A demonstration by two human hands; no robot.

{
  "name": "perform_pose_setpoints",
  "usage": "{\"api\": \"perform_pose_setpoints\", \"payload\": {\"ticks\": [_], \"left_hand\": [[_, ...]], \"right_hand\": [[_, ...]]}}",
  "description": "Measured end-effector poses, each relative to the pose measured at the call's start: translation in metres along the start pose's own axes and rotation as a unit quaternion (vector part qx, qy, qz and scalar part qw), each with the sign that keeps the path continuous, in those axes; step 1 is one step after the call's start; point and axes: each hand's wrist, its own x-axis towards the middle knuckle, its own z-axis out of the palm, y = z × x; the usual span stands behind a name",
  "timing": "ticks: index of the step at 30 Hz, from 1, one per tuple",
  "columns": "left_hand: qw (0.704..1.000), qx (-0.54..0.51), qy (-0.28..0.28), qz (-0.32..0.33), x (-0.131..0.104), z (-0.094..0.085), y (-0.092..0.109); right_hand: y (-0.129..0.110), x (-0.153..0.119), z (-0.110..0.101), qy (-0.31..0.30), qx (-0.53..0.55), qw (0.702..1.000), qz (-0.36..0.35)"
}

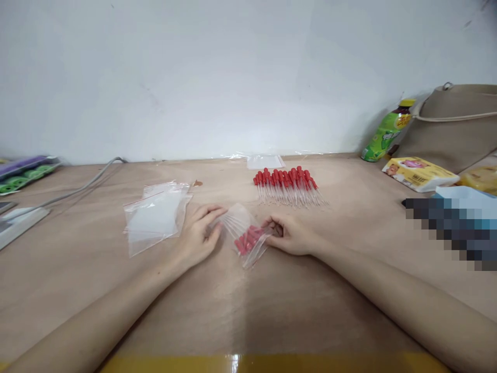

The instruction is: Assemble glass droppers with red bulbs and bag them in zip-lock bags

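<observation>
A clear plastic bag holding several red-capped thin sticks lies tilted between my hands, its red caps toward the lower right. My right hand pinches the bag's right edge beside the caps. At the bag's left side, my left hand has thumb and fingers closed round the edge. Beyond the bag, a row of loose red-capped sticks lies with tips toward me. Flat clear bags are stacked left of my left hand.
Against the wall stand a leaning green bottle and a taupe bag, with a yellow tissue pack before them. A grey cable and green-purple packs lie left. A white sheet lies behind the sticks.
</observation>
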Motion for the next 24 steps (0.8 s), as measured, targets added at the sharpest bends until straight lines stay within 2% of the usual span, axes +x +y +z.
{"api": "perform_pose_setpoints", "payload": {"ticks": [1, 3, 5, 7, 9, 12, 14, 16, 20, 24], "left_hand": [[1.000, 0.004, -0.014, 0.004, -0.002, -0.001, 0.010], [0.996, 0.036, -0.083, 0.019, -0.007, -0.002, 0.032], [0.986, 0.075, -0.139, 0.053, -0.011, -0.001, 0.047], [0.975, 0.119, -0.166, 0.088, -0.011, 0.002, 0.050], [0.965, 0.163, -0.175, 0.105, -0.002, 0.003, 0.038], [0.956, 0.202, -0.184, 0.102, 0.023, 0.005, 0.003], [0.954, 0.206, -0.199, 0.094, 0.042, 0.006, -0.022], [0.951, 0.182, -0.228, 0.101, 0.058, 0.008, -0.041], [0.952, 0.176, -0.242, 0.059, 0.069, 0.009, -0.060], [0.955, 0.217, -0.201, 0.008, 0.055, -0.007, -0.067]], "right_hand": [[-0.001, -0.002, -0.001, -0.039, 0.025, 0.999, -0.022], [-0.003, -0.004, -0.004, -0.093, 0.067, 0.992, -0.051], [-0.002, -0.006, -0.007, -0.112, 0.089, 0.989, -0.049], [0.001, -0.007, -0.009, -0.096, 0.086, 0.991, -0.025], [0.006, -0.006, -0.010, -0.060, 0.063, 0.996, 0.000], [0.013, -0.004, -0.011, -0.003, 0.009, 1.000, 0.018], [0.016, -0.002, -0.012, 0.045, -0.045, 0.998, 0.006], [0.017, -0.001, -0.014, 0.081, -0.109, 0.990, -0.041], [0.017, -0.002, -0.015, 0.052, -0.173, 0.974, -0.134], [0.018, -0.001, -0.014, 0.004, -0.194, 0.972, -0.130]]}}
